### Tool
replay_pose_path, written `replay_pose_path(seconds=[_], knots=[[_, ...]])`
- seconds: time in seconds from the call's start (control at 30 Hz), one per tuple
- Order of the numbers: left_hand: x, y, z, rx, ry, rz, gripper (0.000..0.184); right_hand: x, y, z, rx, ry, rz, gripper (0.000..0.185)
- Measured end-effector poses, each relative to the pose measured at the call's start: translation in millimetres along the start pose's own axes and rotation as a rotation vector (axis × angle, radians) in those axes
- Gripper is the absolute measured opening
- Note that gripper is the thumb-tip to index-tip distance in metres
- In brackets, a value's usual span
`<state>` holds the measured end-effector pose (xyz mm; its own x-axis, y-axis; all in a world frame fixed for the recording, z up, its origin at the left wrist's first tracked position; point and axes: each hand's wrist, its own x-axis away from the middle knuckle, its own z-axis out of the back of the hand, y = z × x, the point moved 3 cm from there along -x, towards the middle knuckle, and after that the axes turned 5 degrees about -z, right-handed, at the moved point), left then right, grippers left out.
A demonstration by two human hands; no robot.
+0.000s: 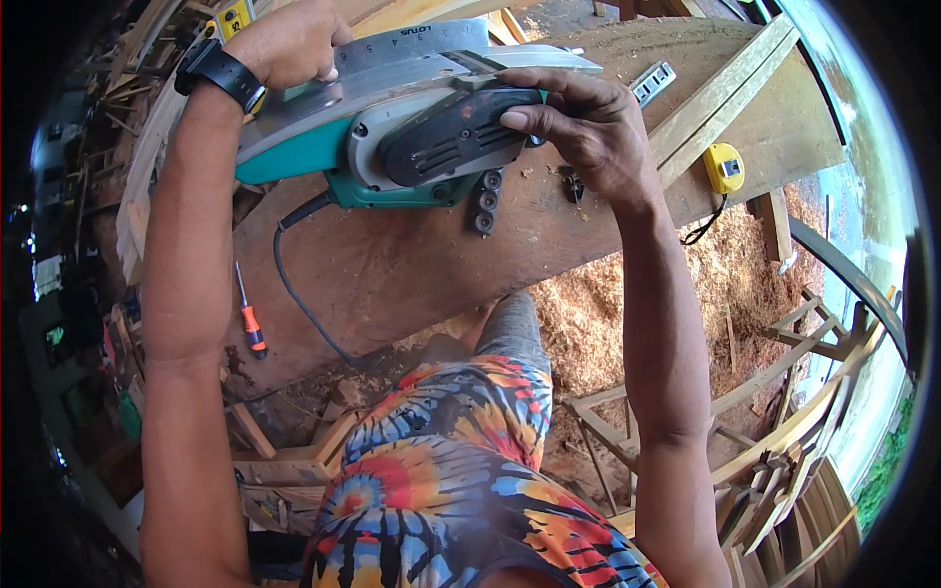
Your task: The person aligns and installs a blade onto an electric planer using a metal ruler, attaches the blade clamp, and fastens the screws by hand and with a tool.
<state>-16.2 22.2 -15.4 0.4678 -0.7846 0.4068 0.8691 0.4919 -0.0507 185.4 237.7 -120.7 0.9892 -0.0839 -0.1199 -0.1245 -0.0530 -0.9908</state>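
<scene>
A green and grey electric planer (368, 147) lies on the workbench with its metal sole facing up and its black side cover (456, 137) toward me. Across the sole stands a steel ruler (421, 41) marked LOTUS. My left hand (284, 44), with a black watch on the wrist, has its fingers curled around the ruler's left end; part of the grip is hidden. With thumb and forefinger, my right hand (588, 132) grips the planer at the right end of the black cover. The power cord (284, 269) runs down from the planer over the bench edge.
On the workbench (392, 260) lie an orange-handled screwdriver (252, 328), a yellow tape measure (723, 169), a small dark part with round holes (486, 201) and a long wooden strip (725, 98). Wood shavings (588, 323) cover the floor, with wooden frames at right.
</scene>
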Motion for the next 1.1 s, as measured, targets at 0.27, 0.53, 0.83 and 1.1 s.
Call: replay_pose_path(seconds=[0.27, 0.53, 0.83, 1.1], knots=[[10, -7, -5, 0.126, 0.072, -0.009, 0.022, 3, -1, -2, -0.039, 0.044, -0.038, 0.037], [63, 43, 37, 0.220, 0.250, 0.004, 0.021, 6, 3, -3, -0.055, 0.110, -0.100, 0.039], [67, 56, 31, 0.223, 0.262, -0.083, 0.039, 5, 4, -4, -0.063, 0.122, -0.062, 0.040], [64, 58, 29, 0.171, 0.258, -0.068, 0.043, 5, 3, -3, -0.024, 0.123, -0.069, 0.038]])
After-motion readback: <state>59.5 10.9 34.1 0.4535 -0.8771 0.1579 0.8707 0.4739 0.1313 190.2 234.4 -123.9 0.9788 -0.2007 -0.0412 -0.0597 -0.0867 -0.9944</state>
